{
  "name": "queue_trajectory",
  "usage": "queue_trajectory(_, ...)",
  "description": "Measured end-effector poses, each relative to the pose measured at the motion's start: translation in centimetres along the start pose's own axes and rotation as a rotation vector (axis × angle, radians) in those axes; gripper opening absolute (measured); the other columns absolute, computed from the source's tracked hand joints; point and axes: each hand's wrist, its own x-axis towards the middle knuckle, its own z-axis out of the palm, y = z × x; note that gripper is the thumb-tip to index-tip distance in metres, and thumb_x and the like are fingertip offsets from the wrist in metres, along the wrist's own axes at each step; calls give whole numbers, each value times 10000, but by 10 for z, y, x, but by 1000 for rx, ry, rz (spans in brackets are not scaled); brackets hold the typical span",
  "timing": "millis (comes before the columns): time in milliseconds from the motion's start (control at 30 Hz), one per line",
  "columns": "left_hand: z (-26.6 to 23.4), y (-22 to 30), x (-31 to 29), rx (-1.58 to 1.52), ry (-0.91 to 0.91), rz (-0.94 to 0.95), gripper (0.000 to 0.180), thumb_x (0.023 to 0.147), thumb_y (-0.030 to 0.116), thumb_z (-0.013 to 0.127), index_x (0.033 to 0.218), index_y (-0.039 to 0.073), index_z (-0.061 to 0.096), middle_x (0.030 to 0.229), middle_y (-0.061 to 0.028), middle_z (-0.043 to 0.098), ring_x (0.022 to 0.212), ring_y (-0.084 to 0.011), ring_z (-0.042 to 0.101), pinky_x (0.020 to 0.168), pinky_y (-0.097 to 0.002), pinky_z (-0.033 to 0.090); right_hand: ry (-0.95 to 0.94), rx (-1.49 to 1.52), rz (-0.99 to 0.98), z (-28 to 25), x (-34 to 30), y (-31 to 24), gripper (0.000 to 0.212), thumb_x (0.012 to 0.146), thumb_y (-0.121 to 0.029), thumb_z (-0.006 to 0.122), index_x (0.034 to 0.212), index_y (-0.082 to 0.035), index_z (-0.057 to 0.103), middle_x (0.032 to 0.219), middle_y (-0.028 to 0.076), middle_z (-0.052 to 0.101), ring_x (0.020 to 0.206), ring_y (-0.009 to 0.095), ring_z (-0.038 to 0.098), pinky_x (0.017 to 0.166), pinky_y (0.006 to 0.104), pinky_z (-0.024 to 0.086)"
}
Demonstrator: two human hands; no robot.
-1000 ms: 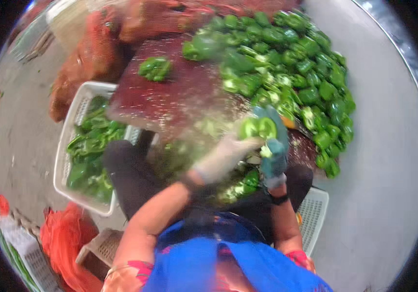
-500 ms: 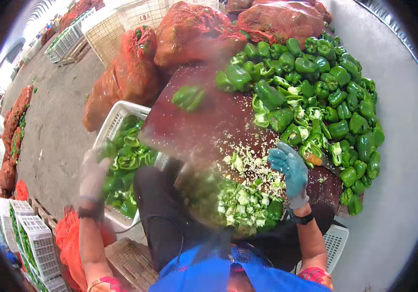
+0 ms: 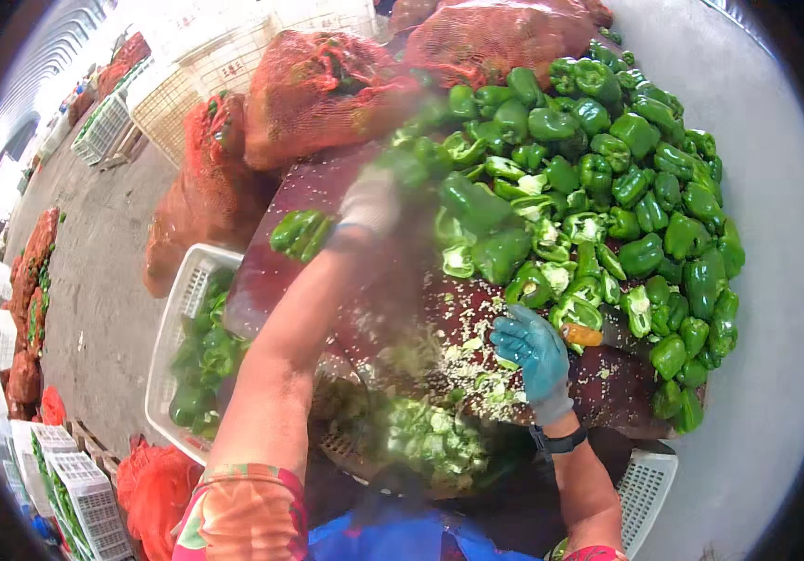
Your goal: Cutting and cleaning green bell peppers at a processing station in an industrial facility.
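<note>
My left hand (image 3: 369, 201), in a pale glove, stretches far across the dark red tabletop (image 3: 280, 280) to the near edge of the heap of green bell peppers (image 3: 608, 192). Blur smears its fingers, so their grip does not show. Beside that wrist lies a cut green pepper (image 3: 300, 234). My right hand (image 3: 528, 351), in a blue-green coated glove, rests low over scattered pale seeds (image 3: 481, 379), fingers stretched out and holding nothing. Just right of it lies a knife with an orange handle (image 3: 581, 334). Opened pepper halves (image 3: 551, 241) lie beyond the fingers.
On the left stands a white crate (image 3: 166, 374) of green peppers. Below the table edge, a container holds pale pepper cores (image 3: 434, 435). Red mesh sacks (image 3: 322, 98) stand along the far side. Another white crate (image 3: 647, 491) sits at lower right.
My left hand has swung from above the pepper crate across the table to the heap. The pepper blurred above the table now lies near the left wrist. My right hand has barely moved.
</note>
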Motion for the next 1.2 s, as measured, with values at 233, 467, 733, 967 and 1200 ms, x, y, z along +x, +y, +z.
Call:
queue_trajectory(233, -1, -2, 10, 262, -190, -106, 328, 861, 181, 631, 1169, 77, 680, 1113, -228, 710, 1045, -391, 697, 908, -511, 554, -22, 127, -24, -4, 3, -8, 521, 1044, -353, 489, 1395, 29, 526, 1213, 195, 677, 1057, 294, 691, 934, 413, 565)
queue_trajectory(467, -3, -18, -49, 64, -296, 2, 517, 843, 415, 655, 1219, 61, 652, 1116, -256, 704, 1031, -417, 685, 898, -484, 537, -116, 1, 45, 7, -3, -9, 595, 1041, -412, 482, 1513, -56, 416, 1282, 167, 639, 1061, 250, 682, 886, 360, 561)
queue_trajectory(733, 60, 44, -172, -656, -402, 122, 478, 876, 375, 658, 1241, 74, 592, 1062, -228, 703, 1012, -396, 682, 911, -460, 517, -93, -719, -318, 11, -1, 25, 723, 1017, -446, 537, 1596, -109, 266, 1524, 186, 451, 1267, 313, 577, 913, 424, 557)
queue_trajectory(967, 63, 80, -209, -298, -440, 101, 379, 882, 336, 623, 1143, 63, 597, 985, -237, 713, 953, -433, 690, 837, -489, 532, -58, -1123, -353, 19, -3, 15, 672, 968, -377, 632, 1524, -91, 386, 1360, 272, 586, 1194, 409, 628, 997, 425, 499)
queue_trajectory(1200, 53, 92, -218, -667, -470, -38, 390, 839, 303, 680, 1094, 14, 628, 936, -254, 705, 899, -401, 700, 816, -465, 538, -82, -910, -398, -4, 3, 32, 692, 900, -354, 677, 1518, -151, 443, 1476, 153, 544, 1323, 313, 564, 1056, 386, 480)
